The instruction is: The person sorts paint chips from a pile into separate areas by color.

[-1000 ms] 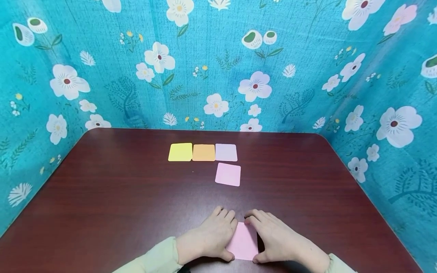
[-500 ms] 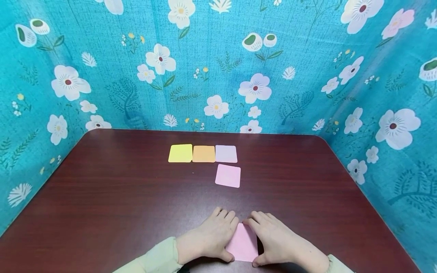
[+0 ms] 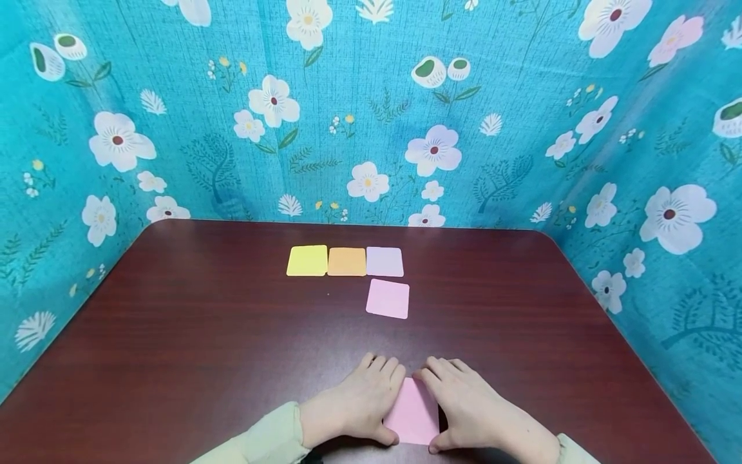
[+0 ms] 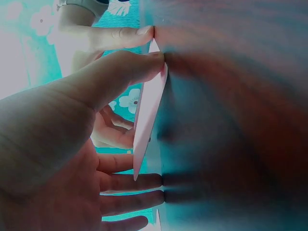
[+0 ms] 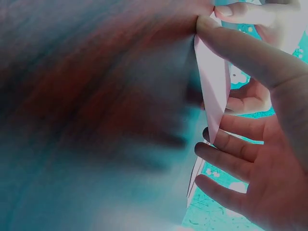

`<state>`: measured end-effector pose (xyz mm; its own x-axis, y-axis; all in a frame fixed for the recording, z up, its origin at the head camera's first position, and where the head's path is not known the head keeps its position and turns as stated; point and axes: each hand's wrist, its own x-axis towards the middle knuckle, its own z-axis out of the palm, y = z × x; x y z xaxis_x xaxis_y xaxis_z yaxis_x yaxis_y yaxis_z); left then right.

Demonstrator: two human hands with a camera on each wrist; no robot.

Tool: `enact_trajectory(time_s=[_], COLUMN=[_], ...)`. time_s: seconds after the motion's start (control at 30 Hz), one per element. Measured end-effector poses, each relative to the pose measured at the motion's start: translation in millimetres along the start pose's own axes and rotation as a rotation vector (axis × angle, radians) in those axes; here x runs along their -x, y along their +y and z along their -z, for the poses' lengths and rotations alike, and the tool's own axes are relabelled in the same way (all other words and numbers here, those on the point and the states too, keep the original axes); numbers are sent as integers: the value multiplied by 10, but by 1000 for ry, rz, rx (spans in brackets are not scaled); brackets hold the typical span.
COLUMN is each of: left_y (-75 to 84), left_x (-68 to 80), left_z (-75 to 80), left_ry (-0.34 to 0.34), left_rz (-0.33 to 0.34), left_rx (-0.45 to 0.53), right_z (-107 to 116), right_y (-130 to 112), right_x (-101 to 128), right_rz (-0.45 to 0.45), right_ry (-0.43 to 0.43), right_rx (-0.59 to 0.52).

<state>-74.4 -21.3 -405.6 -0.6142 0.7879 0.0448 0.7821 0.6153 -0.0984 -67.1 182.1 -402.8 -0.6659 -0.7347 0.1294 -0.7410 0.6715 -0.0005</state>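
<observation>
A pink square paper (image 3: 411, 412) lies near the table's front, between both hands. My left hand (image 3: 365, 399) holds it from the left, thumb at the near corner and index finger at the far one. On the opposite side, my right hand (image 3: 472, 406) grips the right edge in the same manner. From the left wrist, the paper (image 4: 151, 106) appears edge-on, the thumb touching its near end. In the right wrist view, the thumb of the right hand (image 5: 269, 139) meets the paper (image 5: 214, 77) while the other fingers reach past its far end. Its underside is hidden.
Yellow (image 3: 308, 260), orange (image 3: 346, 261) and lilac (image 3: 384, 261) squares form a row toward the back of the dark wooden table (image 3: 203, 335). Below the lilac one lies a slightly turned pink square (image 3: 388, 298). A blue flowered cloth (image 3: 348, 96) hangs behind and at both sides.
My right index finger has come slightly inward over the paper's far edge since a second ago. Otherwise both hands stay nearly still, and the far squares have not moved.
</observation>
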Motion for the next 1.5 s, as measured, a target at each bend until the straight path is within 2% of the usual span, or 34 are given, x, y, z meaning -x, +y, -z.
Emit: enact_trajectory(time_s=[0.3,0.5,0.73,0.83,1.27,1.5], left_y=[-17,-50,-117,-200,-676,-937], left_x=[-23,-22,-25,-44,-146,-269], left_z=[-8,-4,-1,7,-10,-56], left_ry=[-45,-57,-77,-82,-15,-51], left_rz=[65,52,69,79,101,134], left_rx=[-43,-42,31,67,143,211], right_z=[25,24,26,37,33,-16], right_y=[-17,-4,69,112,326,479], right_x=[-30,-58,-139,-184,-463,-654], right_rz=[-11,-1,2,-9,-51,-93], right_ry=[8,18,-14,-24,1,-16], right_rx=[31,44,64,56,5,-65])
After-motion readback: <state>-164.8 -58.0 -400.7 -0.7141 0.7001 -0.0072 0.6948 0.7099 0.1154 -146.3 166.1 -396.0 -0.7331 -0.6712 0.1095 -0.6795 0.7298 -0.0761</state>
